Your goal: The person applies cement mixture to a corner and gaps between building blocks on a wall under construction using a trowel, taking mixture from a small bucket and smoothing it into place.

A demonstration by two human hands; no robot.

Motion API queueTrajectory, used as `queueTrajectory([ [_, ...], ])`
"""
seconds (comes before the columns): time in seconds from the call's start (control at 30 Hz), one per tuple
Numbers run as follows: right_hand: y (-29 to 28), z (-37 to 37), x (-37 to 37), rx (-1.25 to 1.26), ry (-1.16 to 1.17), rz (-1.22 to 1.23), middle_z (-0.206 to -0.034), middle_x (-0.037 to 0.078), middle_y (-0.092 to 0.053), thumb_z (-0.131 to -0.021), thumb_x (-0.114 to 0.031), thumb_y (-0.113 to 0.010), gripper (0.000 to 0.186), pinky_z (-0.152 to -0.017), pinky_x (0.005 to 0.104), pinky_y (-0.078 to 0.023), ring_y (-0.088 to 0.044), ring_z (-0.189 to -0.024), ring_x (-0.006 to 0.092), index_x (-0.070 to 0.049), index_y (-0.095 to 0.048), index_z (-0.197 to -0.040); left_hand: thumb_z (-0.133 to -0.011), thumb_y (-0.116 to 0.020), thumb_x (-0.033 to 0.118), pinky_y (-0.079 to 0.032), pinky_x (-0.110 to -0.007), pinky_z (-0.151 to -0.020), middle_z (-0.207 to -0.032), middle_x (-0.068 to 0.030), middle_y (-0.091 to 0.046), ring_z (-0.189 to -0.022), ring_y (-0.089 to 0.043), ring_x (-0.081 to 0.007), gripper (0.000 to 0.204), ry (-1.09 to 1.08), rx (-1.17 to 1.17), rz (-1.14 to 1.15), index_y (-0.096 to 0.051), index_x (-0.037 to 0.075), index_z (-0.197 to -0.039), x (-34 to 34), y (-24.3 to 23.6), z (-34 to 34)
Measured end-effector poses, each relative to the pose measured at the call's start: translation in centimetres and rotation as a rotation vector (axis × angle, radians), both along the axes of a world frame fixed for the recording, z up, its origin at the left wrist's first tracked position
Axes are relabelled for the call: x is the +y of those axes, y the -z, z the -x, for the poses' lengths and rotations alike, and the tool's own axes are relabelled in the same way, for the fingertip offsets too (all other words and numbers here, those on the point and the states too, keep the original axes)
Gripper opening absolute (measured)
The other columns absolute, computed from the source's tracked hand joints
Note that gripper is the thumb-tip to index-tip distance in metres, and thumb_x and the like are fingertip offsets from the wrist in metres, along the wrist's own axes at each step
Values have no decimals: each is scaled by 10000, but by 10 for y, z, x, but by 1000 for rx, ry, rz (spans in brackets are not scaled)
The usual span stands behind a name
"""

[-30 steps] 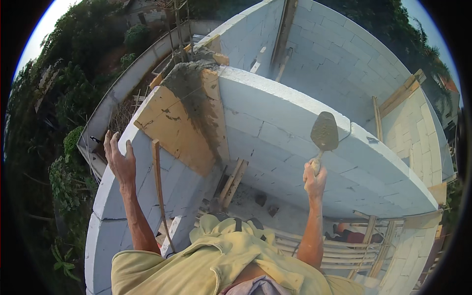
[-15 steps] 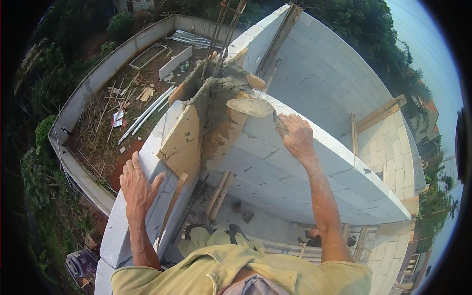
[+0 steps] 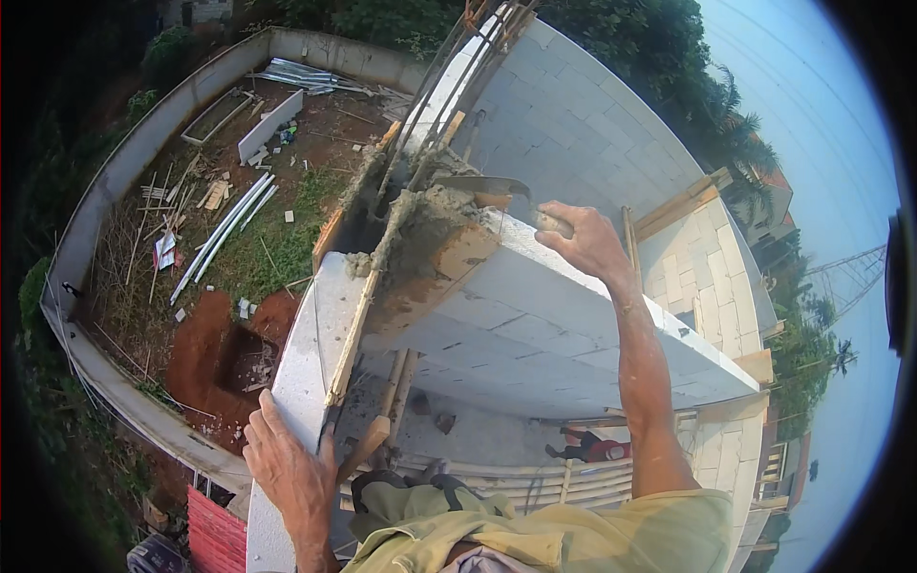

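Note:
My right hand (image 3: 589, 241) grips the handle of a trowel (image 3: 492, 187), whose blade is on grey wet mortar (image 3: 426, 220) at the column formwork. Plywood boards (image 3: 456, 252) edge the mortar, and bent steel bars (image 3: 454, 72) rise out of it. My left hand (image 3: 288, 468) rests on the top edge of the white block wall (image 3: 325, 294), fingers apart, beside a long strip of wood (image 3: 349, 339). Another block wall (image 3: 650, 334) runs off to the right from the formwork.
A drop to a yard holds pipes (image 3: 229, 224), scrap wood and a dug pit (image 3: 239, 353), inside a boundary wall (image 3: 134, 134). Far below on the right, a person in red (image 3: 597, 444) is near wooden poles (image 3: 516, 482). Timber braces (image 3: 678, 205) stand against the far walls.
The view has swung toward the formwork and yard. My right hand has brought the trowel from upright over the right wall onto the mortar; my left hand has come down onto the wall top.

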State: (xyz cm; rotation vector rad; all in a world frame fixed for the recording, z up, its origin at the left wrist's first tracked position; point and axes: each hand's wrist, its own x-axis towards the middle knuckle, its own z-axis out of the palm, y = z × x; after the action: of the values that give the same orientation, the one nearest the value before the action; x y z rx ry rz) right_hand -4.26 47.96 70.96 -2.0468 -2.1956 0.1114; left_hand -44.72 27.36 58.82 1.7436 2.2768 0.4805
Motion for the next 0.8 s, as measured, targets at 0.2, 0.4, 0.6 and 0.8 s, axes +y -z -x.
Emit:
queueTrajectory([
  [0.2,21,13,10,-48,-9,113,-1258,153,-728,-918,-391,-708,522,-1011,463,-541,-691,-1136,371,-145,-668,-1376,-696,-893,176,-419,-478,-928,-1199,-179,-541,-1132,-529,-387,978,-29,-52,61,-378,-21,-1504,5,-2,-2],
  [0.4,39,43,37,-26,49,69,-1273,184,-714,-944,-401,-673,542,-1019,455,-518,-669,-1175,381,-128,-633,-1411,-687,-899,172,-415,-485,-957,-1235,-192,-542,-1169,-526,-404,1001,-32,-85,58,-370,-10,-1517,6,-1,2],
  [0.6,9,66,19,38,110,169,-1110,198,-739,-957,-405,-660,473,-930,473,-521,-691,-1050,389,-98,-653,-1317,-669,-909,183,-415,-488,-959,-1272,-198,-549,-1174,-532,-402,1024,-40,-129,58,-373,-10,-1521,7,2,6],
  [0.8,6,75,11,-50,188,57,-1012,203,-751,-975,-419,-654,418,-872,503,-542,-712,-981,402,-121,-660,-1268,-624,-923,171,-407,-498,-970,-1295,-207,-556,-1188,-532,-408,1066,-26,-181,76,-378,-17,-1520,8,3,12],
])
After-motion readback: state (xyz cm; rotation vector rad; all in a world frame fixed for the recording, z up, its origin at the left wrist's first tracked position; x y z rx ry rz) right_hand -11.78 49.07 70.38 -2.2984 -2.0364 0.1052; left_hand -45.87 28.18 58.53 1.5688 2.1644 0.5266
